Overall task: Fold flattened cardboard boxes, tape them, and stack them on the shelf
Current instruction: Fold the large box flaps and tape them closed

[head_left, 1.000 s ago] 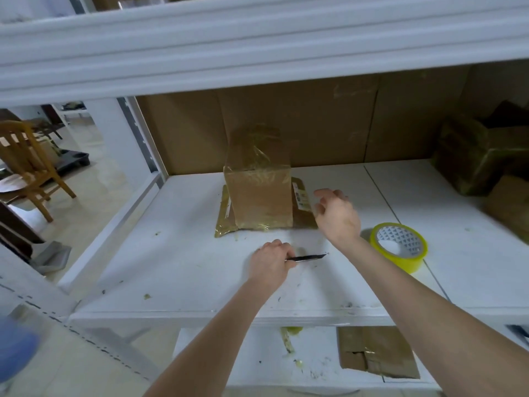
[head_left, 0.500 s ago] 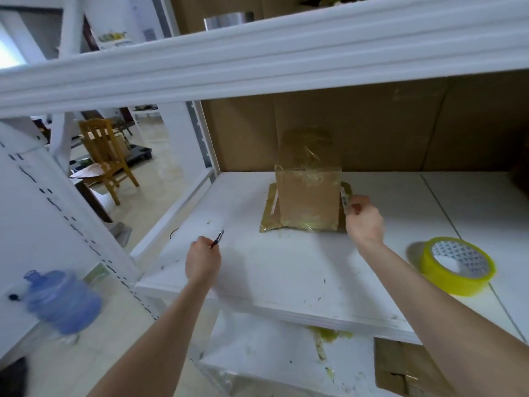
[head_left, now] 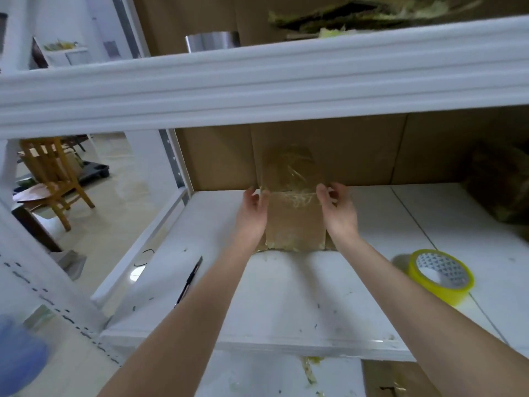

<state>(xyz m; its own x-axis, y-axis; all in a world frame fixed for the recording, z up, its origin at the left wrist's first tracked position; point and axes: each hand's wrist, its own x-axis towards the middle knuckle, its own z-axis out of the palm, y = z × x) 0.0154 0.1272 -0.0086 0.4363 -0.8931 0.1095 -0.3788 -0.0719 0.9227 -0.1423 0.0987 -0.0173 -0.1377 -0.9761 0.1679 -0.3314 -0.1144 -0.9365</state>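
Note:
A small brown cardboard box, covered in shiny clear tape, stands upright on the white shelf board, on top of a flat piece of taped cardboard. My left hand grips its upper left edge and my right hand grips its upper right edge, fingers curled over the top. A roll of yellow tape lies flat on the shelf to the right. A black pen-like cutter lies loose on the shelf's left part.
The shelf above has a thick white front beam close over the box. Brown cardboard lines the back. Crumpled taped boxes sit at far right. A wooden chair stands on the floor to the left.
My left hand let go of the black cutter, which now lies on the shelf, and moved to the box's left edge. My right hand slid up to its top right edge.

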